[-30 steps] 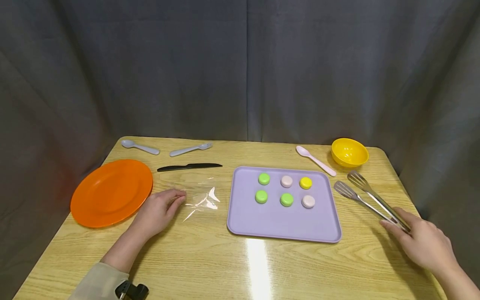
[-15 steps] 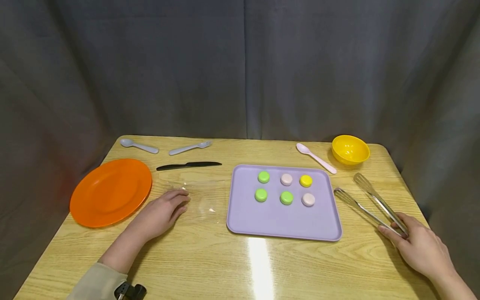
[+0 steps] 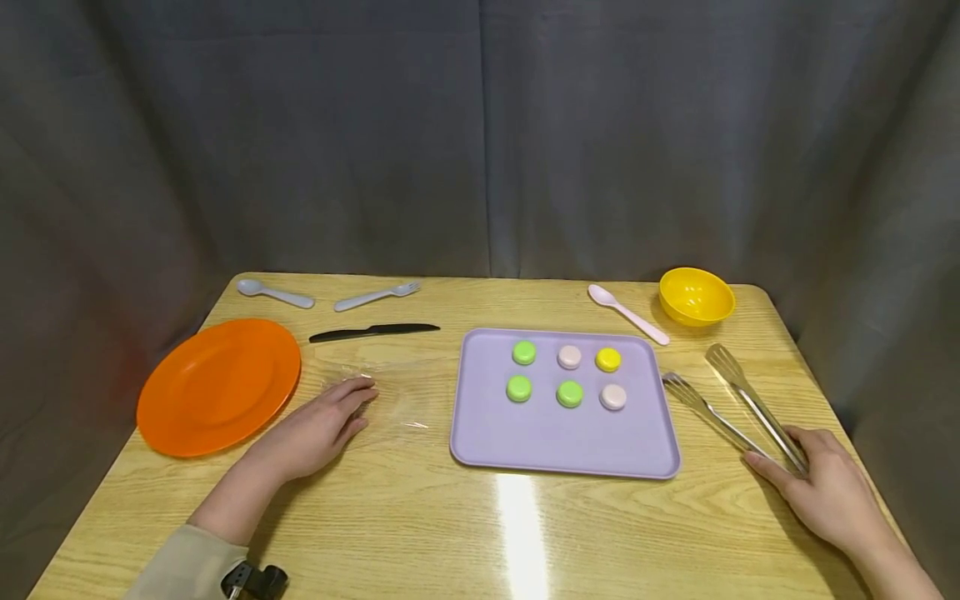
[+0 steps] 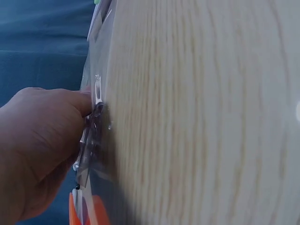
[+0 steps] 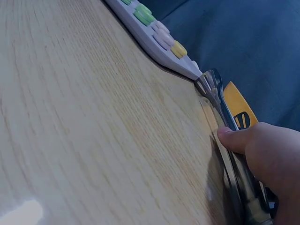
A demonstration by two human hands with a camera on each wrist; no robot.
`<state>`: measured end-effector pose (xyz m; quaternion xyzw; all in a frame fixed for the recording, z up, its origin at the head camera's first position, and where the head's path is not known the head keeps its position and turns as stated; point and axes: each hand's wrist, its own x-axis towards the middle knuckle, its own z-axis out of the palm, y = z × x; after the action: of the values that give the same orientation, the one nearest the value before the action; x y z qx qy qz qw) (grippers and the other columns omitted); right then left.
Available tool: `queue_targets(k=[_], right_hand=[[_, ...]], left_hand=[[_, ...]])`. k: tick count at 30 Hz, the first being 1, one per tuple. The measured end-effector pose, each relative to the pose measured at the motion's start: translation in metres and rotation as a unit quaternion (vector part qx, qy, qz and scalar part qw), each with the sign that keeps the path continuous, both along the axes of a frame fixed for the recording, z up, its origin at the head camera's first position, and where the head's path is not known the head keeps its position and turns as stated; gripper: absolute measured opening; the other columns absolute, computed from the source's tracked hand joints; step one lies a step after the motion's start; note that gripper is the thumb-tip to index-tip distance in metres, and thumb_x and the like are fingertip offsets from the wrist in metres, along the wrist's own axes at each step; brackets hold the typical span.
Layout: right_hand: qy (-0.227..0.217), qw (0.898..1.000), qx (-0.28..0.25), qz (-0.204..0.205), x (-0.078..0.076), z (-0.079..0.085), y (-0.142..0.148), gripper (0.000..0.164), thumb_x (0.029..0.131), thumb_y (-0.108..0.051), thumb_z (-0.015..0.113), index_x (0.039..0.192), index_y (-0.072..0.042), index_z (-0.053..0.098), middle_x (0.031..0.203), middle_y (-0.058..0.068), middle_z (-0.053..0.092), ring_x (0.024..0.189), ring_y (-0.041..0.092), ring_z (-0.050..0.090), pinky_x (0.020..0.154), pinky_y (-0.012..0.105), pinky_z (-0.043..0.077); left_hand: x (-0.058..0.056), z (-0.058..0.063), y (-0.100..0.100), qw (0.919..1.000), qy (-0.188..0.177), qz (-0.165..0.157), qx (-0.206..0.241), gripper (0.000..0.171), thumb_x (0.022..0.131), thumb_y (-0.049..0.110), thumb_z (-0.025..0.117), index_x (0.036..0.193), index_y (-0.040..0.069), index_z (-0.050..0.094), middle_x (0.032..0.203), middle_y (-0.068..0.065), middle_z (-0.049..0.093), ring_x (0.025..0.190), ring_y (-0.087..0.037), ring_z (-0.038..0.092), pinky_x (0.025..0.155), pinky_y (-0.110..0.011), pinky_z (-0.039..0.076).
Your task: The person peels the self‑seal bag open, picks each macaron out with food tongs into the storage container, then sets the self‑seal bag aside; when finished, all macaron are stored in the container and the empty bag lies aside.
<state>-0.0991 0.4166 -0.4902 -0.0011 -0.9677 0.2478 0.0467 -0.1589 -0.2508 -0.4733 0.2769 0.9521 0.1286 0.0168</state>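
My left hand (image 3: 318, 431) rests on a clear plastic bag (image 3: 408, 408) that lies nearly flat on the table; thumb and fingers are apart, with the fingertips on the film. The left wrist view shows the bag's crinkled edge (image 4: 96, 110) beside the fingers. In my right hand (image 3: 828, 492) I grip metal tongs (image 3: 765, 417) near their back end, their two slotted heads spread apart and pointing away from me. Left of the tongs is a lilac tray (image 3: 555, 446) with several toy macarons in two rows: green (image 3: 523, 352), pale pink (image 3: 612, 397) and yellow (image 3: 608, 359).
An orange plate (image 3: 217, 387) lies left of my left hand. Behind are a grey spoon (image 3: 273, 293), a grey fork (image 3: 375, 297) and a black knife (image 3: 373, 332). At the back right stand a pink spoon (image 3: 628, 314) and a yellow bowl (image 3: 696, 298). Grey curtains (image 3: 480, 142) enclose the table.
My left fingers have spread from a close pinch, and the plastic bag has flattened with fewer glints. The tongs' heads stand slightly wider apart, and my right hand has shifted a little left.
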Motion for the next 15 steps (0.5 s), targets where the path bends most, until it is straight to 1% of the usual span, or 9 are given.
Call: queue_targets(k=[3, 5, 7, 10, 13, 15], right_hand=[[0.006, 1.0, 0.002, 0.003, -0.001, 0.0, 0.0, 0.077, 0.1, -0.042, 0.074, 0.137, 0.021, 0.049, 0.129, 0.044, 0.05, 0.115, 0.062, 0.049, 0.089, 0.07, 0.038], [0.008, 1.0, 0.008, 0.005, -0.003, 0.0, 0.001, 0.079, 0.099, -0.043, 0.076, 0.138, 0.019, 0.049, 0.129, 0.044, 0.051, 0.117, 0.061, 0.048, 0.091, 0.07, 0.037], [0.01, 1.0, 0.016, 0.004, -0.004, 0.001, 0.001, 0.084, 0.096, -0.046, 0.079, 0.139, 0.019, 0.048, 0.127, 0.042, 0.051, 0.117, 0.059, 0.047, 0.09, 0.071, 0.037], [0.01, 1.0, 0.027, -0.007, -0.004, 0.004, 0.0, 0.097, 0.092, -0.05, 0.082, 0.145, 0.02, 0.04, 0.13, 0.043, 0.046, 0.117, 0.059, 0.044, 0.086, 0.073, 0.038], [0.013, 0.999, 0.027, -0.022, -0.004, 0.011, -0.003, 0.105, 0.092, -0.052, 0.081, 0.152, 0.018, 0.031, 0.138, 0.045, 0.036, 0.122, 0.062, 0.037, 0.082, 0.077, 0.036], [0.027, 0.999, 0.024, -0.027, -0.005, 0.018, -0.008, 0.104, 0.093, -0.051, 0.08, 0.155, 0.016, 0.029, 0.144, 0.045, 0.03, 0.126, 0.064, 0.033, 0.083, 0.079, 0.034]], left_hand=[[0.0, 0.002, -0.001, 1.0, 0.001, 0.0, 0.001, 0.045, 0.108, 0.018, 0.065, 0.148, -0.001, 0.057, 0.157, -0.018, 0.049, 0.143, -0.038, 0.049, 0.113, -0.055, 0.043], [0.0, 0.003, -0.001, 0.9999, 0.0, 0.002, 0.012, 0.044, 0.108, 0.018, 0.066, 0.147, -0.001, 0.059, 0.156, -0.016, 0.05, 0.142, -0.037, 0.05, 0.112, -0.055, 0.043], [0.0, 0.005, -0.001, 0.9996, -0.001, 0.006, 0.028, 0.043, 0.108, 0.019, 0.066, 0.146, 0.001, 0.06, 0.155, -0.015, 0.051, 0.14, -0.036, 0.052, 0.111, -0.055, 0.045], [0.001, 0.012, -0.002, 0.9974, 0.005, 0.013, 0.071, 0.04, 0.107, 0.018, 0.068, 0.144, 0.003, 0.063, 0.153, -0.012, 0.054, 0.135, -0.034, 0.057, 0.108, -0.055, 0.047], [0.002, 0.022, -0.002, 0.9924, 0.034, 0.022, 0.116, 0.04, 0.105, 0.016, 0.07, 0.144, 0.005, 0.063, 0.152, -0.011, 0.055, 0.131, -0.034, 0.06, 0.105, -0.055, 0.05], [0.001, 0.03, -0.001, 0.9878, 0.063, 0.031, 0.139, 0.042, 0.104, 0.015, 0.071, 0.145, 0.006, 0.062, 0.152, -0.01, 0.055, 0.131, -0.035, 0.061, 0.104, -0.055, 0.051]])
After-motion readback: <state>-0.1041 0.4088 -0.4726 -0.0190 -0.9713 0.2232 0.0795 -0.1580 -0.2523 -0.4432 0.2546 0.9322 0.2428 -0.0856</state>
